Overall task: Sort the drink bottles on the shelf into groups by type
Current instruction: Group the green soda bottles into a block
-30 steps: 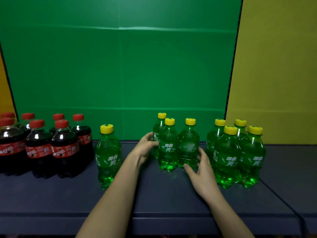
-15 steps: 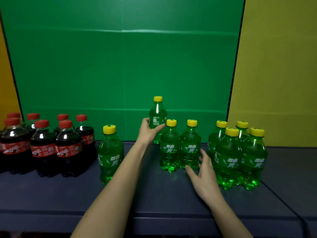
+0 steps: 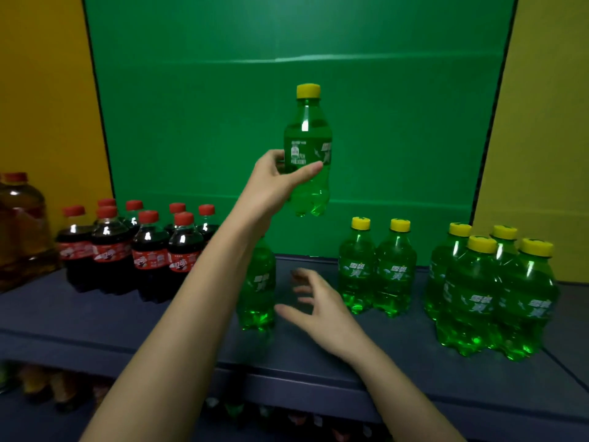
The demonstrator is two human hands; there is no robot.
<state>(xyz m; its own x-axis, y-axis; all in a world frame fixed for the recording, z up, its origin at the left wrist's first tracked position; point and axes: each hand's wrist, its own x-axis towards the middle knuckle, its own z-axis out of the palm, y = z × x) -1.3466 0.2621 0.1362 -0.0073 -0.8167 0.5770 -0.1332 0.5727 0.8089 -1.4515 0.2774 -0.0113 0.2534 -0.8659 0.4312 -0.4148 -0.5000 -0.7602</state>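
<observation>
My left hand grips a green soda bottle with a yellow cap, held upright high above the dark shelf. My right hand hovers low over the shelf with fingers spread, holding nothing. A lone green bottle stands partly behind my left forearm. Two green bottles stand side by side right of my right hand. Several more green bottles cluster at the far right. Several dark cola bottles with red caps are grouped at the left.
A large amber jug with a red cap stands at the far left. A green backdrop rises behind the shelf, with yellow panels on both sides. More bottles show dimly on a lower shelf.
My left hand has lifted the green bottle from the shelf's back row up into the air. My right hand drew back left from the pair of green bottles. The view shifted left.
</observation>
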